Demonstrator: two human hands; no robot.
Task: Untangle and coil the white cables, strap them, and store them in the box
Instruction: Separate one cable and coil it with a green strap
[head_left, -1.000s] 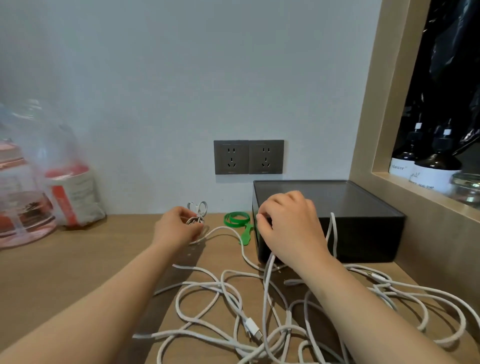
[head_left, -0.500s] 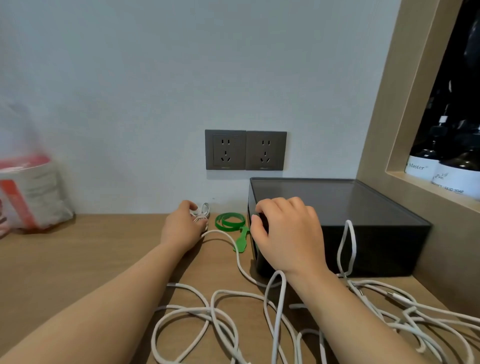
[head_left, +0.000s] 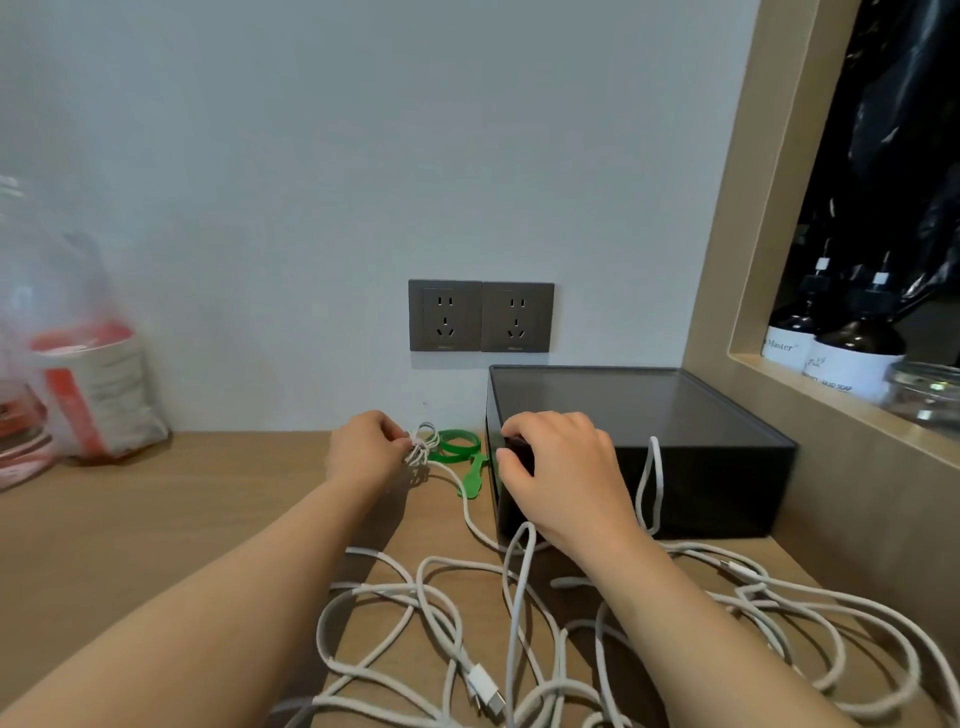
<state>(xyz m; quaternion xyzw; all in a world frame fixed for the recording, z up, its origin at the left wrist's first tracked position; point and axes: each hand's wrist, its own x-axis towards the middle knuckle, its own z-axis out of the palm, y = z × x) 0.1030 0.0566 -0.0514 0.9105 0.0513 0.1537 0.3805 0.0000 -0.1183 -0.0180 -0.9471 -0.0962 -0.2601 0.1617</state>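
Pale grey wall with twin dark sockets, wooden desktop, wood-framed niche at right.

Wooden table bears white cables, green strap, box

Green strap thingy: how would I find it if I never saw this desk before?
Look for the two grey wall sockets; below and right of them a black box sits on the wooden desk. Between the box's left side and the left hand lies the green strap, looped with a flat tail. It is the only green thing; the cables nearby are white.
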